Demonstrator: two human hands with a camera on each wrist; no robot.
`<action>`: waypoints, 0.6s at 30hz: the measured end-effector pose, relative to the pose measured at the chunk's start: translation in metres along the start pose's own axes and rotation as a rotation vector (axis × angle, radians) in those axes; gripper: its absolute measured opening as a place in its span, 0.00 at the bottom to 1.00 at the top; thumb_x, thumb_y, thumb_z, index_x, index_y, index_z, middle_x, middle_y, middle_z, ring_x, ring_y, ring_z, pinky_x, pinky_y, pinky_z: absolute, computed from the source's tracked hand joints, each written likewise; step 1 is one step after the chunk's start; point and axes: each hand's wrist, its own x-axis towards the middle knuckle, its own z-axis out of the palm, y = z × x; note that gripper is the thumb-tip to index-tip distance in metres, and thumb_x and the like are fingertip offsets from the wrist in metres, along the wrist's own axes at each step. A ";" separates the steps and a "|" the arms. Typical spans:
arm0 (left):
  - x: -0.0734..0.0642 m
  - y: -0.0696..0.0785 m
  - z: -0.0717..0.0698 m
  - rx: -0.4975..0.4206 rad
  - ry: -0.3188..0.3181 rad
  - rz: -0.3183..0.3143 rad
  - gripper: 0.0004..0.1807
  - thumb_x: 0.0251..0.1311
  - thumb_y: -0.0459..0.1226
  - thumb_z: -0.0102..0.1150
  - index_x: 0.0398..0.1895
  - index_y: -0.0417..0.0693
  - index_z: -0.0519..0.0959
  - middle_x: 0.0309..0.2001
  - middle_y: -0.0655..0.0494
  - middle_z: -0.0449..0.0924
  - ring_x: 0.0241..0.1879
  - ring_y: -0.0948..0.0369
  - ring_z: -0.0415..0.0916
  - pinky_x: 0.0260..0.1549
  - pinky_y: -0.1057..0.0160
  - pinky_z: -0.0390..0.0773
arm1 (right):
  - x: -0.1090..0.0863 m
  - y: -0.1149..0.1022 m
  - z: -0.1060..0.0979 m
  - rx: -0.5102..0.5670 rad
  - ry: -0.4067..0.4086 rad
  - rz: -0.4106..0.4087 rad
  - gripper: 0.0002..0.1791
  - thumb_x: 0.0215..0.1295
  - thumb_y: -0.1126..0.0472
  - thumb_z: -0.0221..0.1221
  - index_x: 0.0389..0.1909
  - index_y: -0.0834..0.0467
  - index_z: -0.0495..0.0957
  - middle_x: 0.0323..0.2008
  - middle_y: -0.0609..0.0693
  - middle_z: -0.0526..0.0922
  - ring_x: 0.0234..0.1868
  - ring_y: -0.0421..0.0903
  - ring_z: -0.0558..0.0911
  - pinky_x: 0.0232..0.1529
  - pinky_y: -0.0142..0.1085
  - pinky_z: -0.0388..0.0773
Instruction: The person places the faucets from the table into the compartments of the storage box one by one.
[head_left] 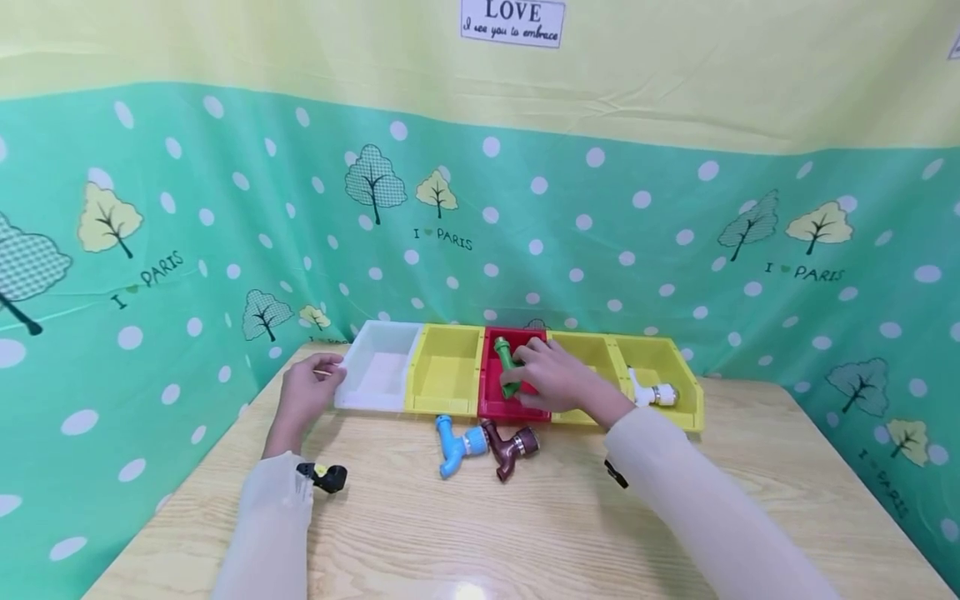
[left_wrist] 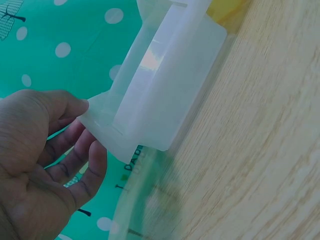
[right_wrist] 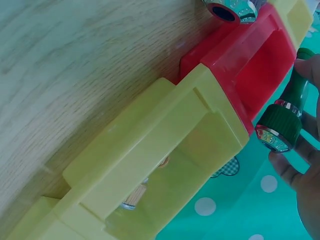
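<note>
My left hand (head_left: 307, 390) pinches the outer left edge of the white bin (head_left: 371, 402) between thumb and fingers, as the left wrist view (left_wrist: 65, 140) also shows. A green tap (head_left: 506, 360) is held in my right hand (head_left: 553, 375), over the red bin (head_left: 517, 408). In the right wrist view, the thumb and fingers grip the green tap (right_wrist: 284, 120) along its body. On the table in front of the bins lie a blue tap (head_left: 457, 446) and a maroon tap (head_left: 512, 448), side by side. A white tap (head_left: 654, 394) rests in the far right yellow bin (head_left: 693, 408).
The bins stand in one row, with a yellow bin (head_left: 444, 406) between white and red and two yellow ones at right. In the right wrist view, a tan, metal-ringed piece (right_wrist: 134, 196) lies inside a yellow bin. A green patterned curtain (head_left: 480, 192) hangs behind the wooden table (head_left: 420, 525).
</note>
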 end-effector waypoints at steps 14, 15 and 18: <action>0.002 -0.003 0.001 0.001 0.006 0.002 0.18 0.73 0.40 0.58 0.60 0.40 0.79 0.50 0.42 0.80 0.48 0.48 0.78 0.43 0.57 0.78 | 0.022 0.007 0.019 0.000 -0.142 0.123 0.19 0.66 0.53 0.66 0.58 0.40 0.85 0.46 0.47 0.80 0.44 0.46 0.71 0.46 0.42 0.71; 0.002 -0.003 0.001 0.002 0.005 0.005 0.18 0.73 0.40 0.58 0.60 0.40 0.79 0.50 0.42 0.80 0.48 0.48 0.78 0.43 0.57 0.78 | 0.023 0.007 0.020 0.005 -0.150 0.133 0.19 0.66 0.53 0.66 0.58 0.40 0.85 0.46 0.46 0.80 0.44 0.46 0.70 0.46 0.41 0.71; 0.003 -0.003 0.000 0.003 0.007 0.011 0.18 0.73 0.39 0.58 0.60 0.40 0.79 0.50 0.42 0.80 0.48 0.48 0.78 0.44 0.57 0.78 | 0.028 0.008 0.025 0.020 -0.175 0.163 0.19 0.65 0.54 0.67 0.57 0.40 0.85 0.47 0.46 0.80 0.45 0.46 0.71 0.48 0.42 0.72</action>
